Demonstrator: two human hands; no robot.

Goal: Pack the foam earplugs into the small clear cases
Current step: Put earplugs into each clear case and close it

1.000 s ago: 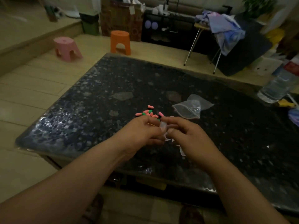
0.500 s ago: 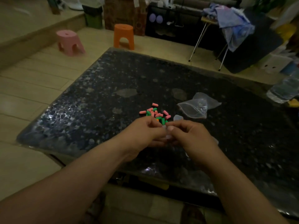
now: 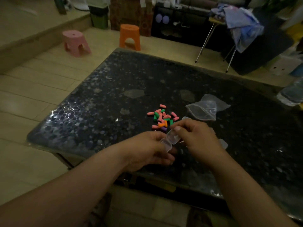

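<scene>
A small clear case (image 3: 169, 140) hangs open between my hands above the near edge of the dark table (image 3: 101, 102). My left hand (image 3: 147, 149) holds its lower half from below. My right hand (image 3: 195, 136) pinches the raised lid with thumb and fingers. Just beyond my hands lies a pile of foam earplugs (image 3: 162, 117), mostly pink and green, with an orange and a purple one. More clear cases (image 3: 223, 143) lie partly hidden behind my right hand.
A crumpled clear plastic bag (image 3: 205, 108) lies right of the earplugs. A water bottle (image 3: 291, 95) stands at the table's right edge. On the floor beyond are a pink stool (image 3: 75, 41), an orange stool (image 3: 130, 36) and a folding stand with cloths (image 3: 239, 23).
The case was closed tight between my fingertips; now its lid is swung up and my hands have drawn slightly apart. The view has tilted down a little.
</scene>
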